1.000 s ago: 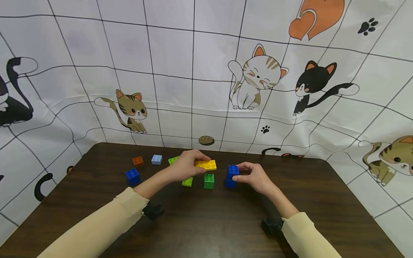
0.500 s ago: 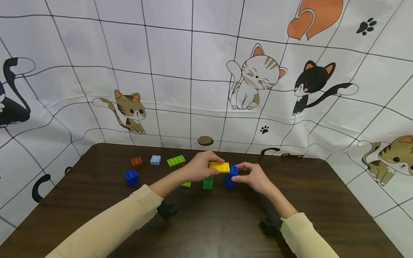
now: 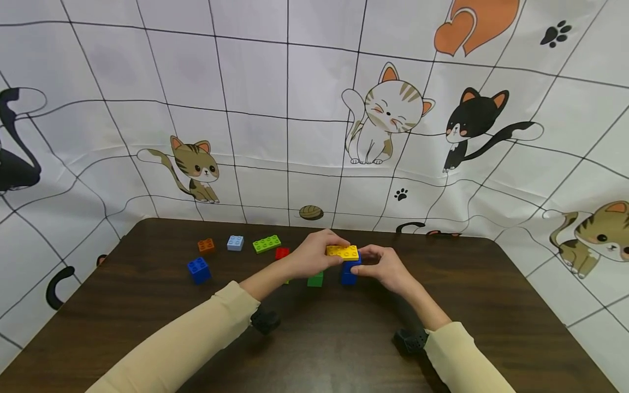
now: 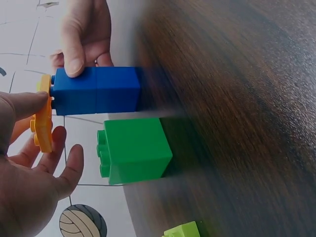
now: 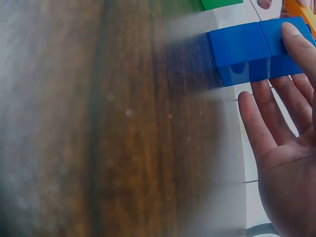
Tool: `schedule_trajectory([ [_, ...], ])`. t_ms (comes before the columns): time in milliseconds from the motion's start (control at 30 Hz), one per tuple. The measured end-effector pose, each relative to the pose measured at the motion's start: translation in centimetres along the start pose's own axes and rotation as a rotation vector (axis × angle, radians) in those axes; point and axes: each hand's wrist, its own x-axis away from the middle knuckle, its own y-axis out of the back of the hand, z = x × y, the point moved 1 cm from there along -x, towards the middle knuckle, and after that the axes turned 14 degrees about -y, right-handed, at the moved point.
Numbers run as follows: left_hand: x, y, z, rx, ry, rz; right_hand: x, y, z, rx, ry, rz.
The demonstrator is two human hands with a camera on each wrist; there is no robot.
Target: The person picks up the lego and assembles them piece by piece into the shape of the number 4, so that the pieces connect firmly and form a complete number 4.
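Note:
My left hand (image 3: 312, 255) pinches a yellow toy building brick (image 3: 345, 252), flat and oblong, between thumb and fingers. It lies over the top of two stacked blue bricks (image 3: 349, 278), reaching out past them on the left. In the left wrist view, blue studs show in a thin gap beside the yellow brick (image 4: 45, 121). My right hand (image 3: 388, 268) grips the upper blue brick from the right; its thumb lies on the near face in the right wrist view. Just left of the stack stands a green brick (image 4: 136, 150), partly hidden by my left hand in the head view.
Farther left on the dark table (image 3: 344, 349) lie a red brick (image 3: 282, 252), a flat lime brick (image 3: 267, 244), a light blue brick (image 3: 235, 243), an orange brick (image 3: 206, 245) and a blue brick (image 3: 199, 270). Another lime brick (image 4: 183, 231) sits beyond the green one. A cat-print sheet hangs behind.
My left hand has carried the yellow brick rightward from above the green brick to the top of the blue stack. The red brick has come into sight. My right hand keeps its grip.

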Motion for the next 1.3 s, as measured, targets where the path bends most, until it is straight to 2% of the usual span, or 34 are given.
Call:
schedule_trajectory([
  [300,-0.4,-0.2,-0.1,0.011,0.029,0.018,-0.1,-0.2,0.0,-0.005,-0.004,0.005],
  [533,-0.7,-0.2,-0.3,0.017,0.023,0.031,0.0,0.0,0.1,-0.007,-0.007,0.002],
  [833,-1.1,-0.2,-0.4,-0.059,-0.005,0.065,-0.1,0.1,-0.1,-0.001,0.002,-0.003],
  [1000,-1.4,-0.3,-0.4,-0.079,0.006,0.083,0.0,0.0,0.0,-0.001,0.001,-0.002],
  [1300,-2.0,0.2,-1.2,-0.140,-0.003,0.153,0.0,0.0,-0.1,-0.001,-0.010,-0.009],
])
